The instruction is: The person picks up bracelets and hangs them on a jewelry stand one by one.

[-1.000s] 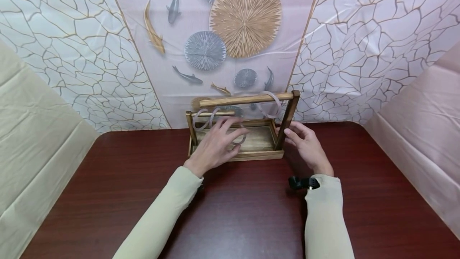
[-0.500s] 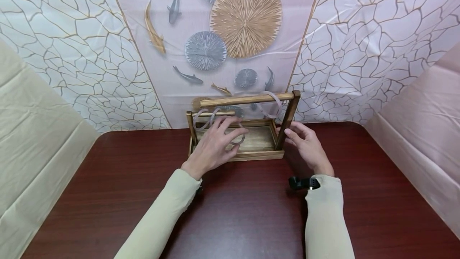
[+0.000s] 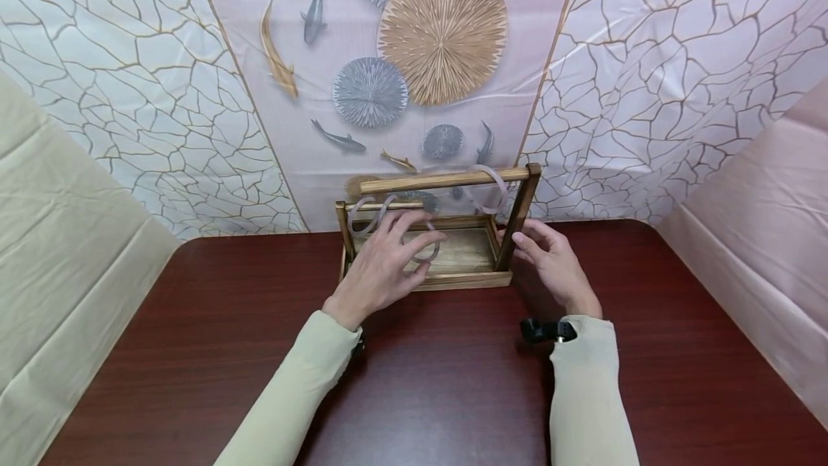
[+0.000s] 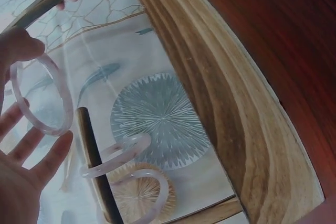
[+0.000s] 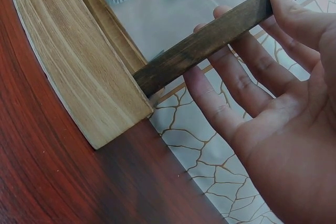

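Note:
A wooden display stand [image 3: 462, 280] with a tray base stands at the back of the table. My left hand [image 3: 388, 257] is in front of it and pinches a pale lilac bangle [image 4: 66, 94] between thumb and fingers. Close to that bangle, in the left wrist view, is the free end of the lower rod [image 4: 89, 137], apart from it. Two similar bangles [image 4: 161, 195] hang on this rod. One more bangle [image 3: 502, 191] hangs on the upper bar [image 3: 427, 181], near its right end. My right hand [image 5: 294, 124] grips the stand's right post [image 5: 210, 38], thumb on one side and fingers on the other.
The dark red table [image 3: 440, 387] extends in front of the stand and to both sides. Directly behind stands a patterned backdrop [image 3: 446, 121] with fish and round motifs. Beige cloth [image 3: 71, 250] walls in the sides. A black strap [image 3: 546, 330] is on the right wrist.
My left wrist has shifted slightly left and toward me, and the pinched bangle has moved a little left. The right hand and the stand hold their place.

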`<state>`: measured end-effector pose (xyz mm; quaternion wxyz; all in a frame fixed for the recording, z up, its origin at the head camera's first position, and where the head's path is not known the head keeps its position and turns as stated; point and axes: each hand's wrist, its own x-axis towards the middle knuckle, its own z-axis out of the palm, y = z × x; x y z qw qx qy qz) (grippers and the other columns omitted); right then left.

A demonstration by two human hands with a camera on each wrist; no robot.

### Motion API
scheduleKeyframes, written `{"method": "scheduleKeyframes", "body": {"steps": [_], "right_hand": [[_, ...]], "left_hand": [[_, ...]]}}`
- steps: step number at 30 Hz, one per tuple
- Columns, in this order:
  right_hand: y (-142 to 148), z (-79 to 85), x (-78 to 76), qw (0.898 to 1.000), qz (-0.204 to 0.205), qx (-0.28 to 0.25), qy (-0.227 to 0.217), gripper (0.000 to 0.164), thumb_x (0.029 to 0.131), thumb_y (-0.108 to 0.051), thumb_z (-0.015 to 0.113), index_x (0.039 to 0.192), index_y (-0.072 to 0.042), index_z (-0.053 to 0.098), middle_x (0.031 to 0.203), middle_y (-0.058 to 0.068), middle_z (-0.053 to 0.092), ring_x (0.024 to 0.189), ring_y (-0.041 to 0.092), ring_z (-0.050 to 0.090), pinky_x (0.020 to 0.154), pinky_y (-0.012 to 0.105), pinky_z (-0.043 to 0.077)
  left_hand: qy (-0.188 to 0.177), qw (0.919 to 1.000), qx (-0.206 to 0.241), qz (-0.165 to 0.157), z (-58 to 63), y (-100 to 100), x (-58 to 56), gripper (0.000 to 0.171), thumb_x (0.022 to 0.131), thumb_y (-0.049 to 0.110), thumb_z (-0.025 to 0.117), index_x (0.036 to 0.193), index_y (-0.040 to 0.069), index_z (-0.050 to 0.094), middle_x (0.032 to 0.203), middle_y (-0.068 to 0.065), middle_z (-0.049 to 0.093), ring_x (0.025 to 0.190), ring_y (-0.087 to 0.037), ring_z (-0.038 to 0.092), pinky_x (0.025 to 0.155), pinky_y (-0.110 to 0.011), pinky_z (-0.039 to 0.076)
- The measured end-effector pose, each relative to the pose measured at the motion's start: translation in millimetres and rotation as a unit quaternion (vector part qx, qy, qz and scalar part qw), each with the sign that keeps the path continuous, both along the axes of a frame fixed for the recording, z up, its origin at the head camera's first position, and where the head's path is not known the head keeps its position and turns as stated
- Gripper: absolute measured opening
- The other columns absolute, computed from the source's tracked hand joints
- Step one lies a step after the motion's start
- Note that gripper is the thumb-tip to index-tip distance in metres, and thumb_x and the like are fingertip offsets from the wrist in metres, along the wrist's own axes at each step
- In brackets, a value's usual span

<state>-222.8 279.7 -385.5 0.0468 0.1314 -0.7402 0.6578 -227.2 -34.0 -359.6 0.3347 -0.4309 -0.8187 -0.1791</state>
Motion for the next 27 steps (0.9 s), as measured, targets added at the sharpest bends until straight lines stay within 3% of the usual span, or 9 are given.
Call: {"method": "scheduleKeyframes", "body": {"steps": [6, 12, 19, 27], "right_hand": [[1, -0.3, -0.2, 1.0, 0.0, 0.001, 0.0, 0.031, 0.105, -0.023, 0.058, 0.132, -0.008, 0.062, 0.119, -0.003, 0.075, 0.118, 0.011, 0.067, 0.094, 0.021, 0.056], [0, -0.7, -0.7, 1.0, 0.002, -0.005, 0.002, 0.03, 0.105, -0.023, 0.058, 0.13, -0.008, 0.062, 0.114, -0.011, 0.075, 0.112, 0.006, 0.068, 0.093, 0.02, 0.056], [0, -2.1, -1.8, 1.0, 0.003, -0.015, 0.002, 0.031, 0.104, -0.022, 0.058, 0.131, -0.008, 0.062, 0.114, -0.01, 0.075, 0.115, 0.01, 0.068, 0.093, 0.02, 0.056], [0, -1.2, -2.1, 1.0, 0.001, -0.008, 0.002, 0.031, 0.104, -0.023, 0.059, 0.132, -0.009, 0.062, 0.113, -0.011, 0.074, 0.112, 0.008, 0.069, 0.093, 0.021, 0.057]], "left_hand": [[0.002, 1.0, 0.002, 0.001, 2.9, -1, 4.1, 0.045, 0.084, 0.016, 0.076, 0.128, 0.024, 0.066, 0.14, -0.006, 0.056, 0.124, -0.03, 0.054, 0.102, -0.042, 0.051], [0.007, 0.9999, 0.0, 0.008, 8.7, -4, 8.0, 0.045, 0.084, 0.016, 0.076, 0.127, 0.025, 0.066, 0.14, -0.007, 0.057, 0.126, -0.03, 0.053, 0.105, -0.043, 0.049], [0.013, 0.9999, 0.001, 0.005, 12.8, -5, 10.5, 0.045, 0.084, 0.016, 0.076, 0.127, 0.024, 0.067, 0.14, -0.004, 0.056, 0.127, -0.029, 0.052, 0.109, -0.043, 0.046], [0.043, 0.9987, 0.022, 0.013, 17.1, -8, 11.4, 0.043, 0.084, 0.017, 0.076, 0.125, 0.024, 0.067, 0.139, -0.006, 0.058, 0.128, -0.03, 0.052, 0.104, -0.042, 0.052]]}}
